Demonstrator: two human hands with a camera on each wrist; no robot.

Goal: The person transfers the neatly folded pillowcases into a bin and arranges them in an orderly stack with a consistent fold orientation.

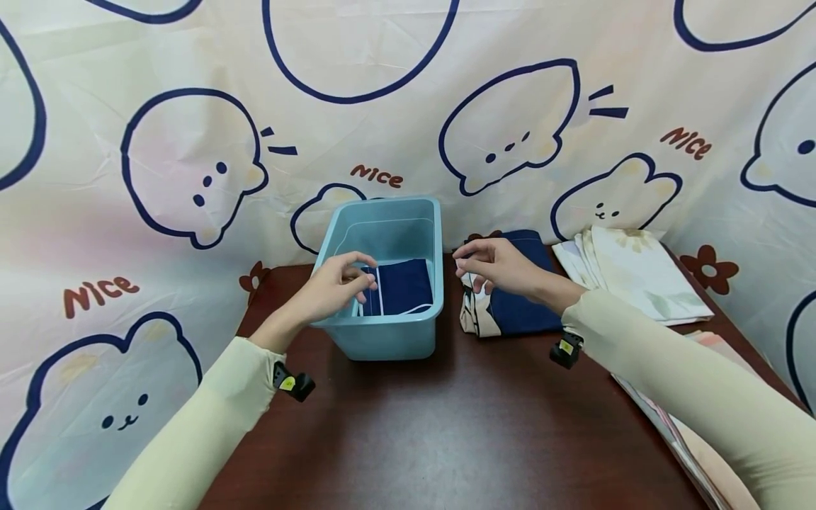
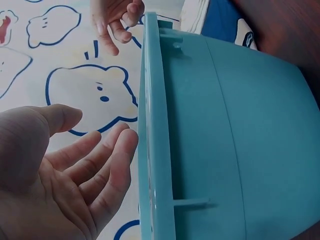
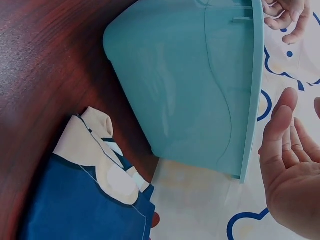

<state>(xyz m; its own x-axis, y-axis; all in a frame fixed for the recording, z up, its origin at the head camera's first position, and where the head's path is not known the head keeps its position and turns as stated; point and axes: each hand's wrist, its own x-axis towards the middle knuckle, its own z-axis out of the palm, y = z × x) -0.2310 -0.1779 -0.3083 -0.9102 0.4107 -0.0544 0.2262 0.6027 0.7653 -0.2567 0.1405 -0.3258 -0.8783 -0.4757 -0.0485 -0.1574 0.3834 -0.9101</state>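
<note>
Both hands [image 1: 328,287] [image 1: 500,267], loosely curved and empty, hover near a blue bin [image 1: 382,338] on a brown table [image 1: 446,432] before cartoon-printed sheeting [image 1: 395,134].

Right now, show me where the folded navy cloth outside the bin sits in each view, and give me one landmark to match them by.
Head: navy cloth, right of centre on the table, beside the bin, partly covered by the right hand.
Left wrist: navy cloth, top edge, right of centre, only partly visible beyond the bin.
Right wrist: navy cloth, lower left.
Shared landmark: the blue bin.
</note>
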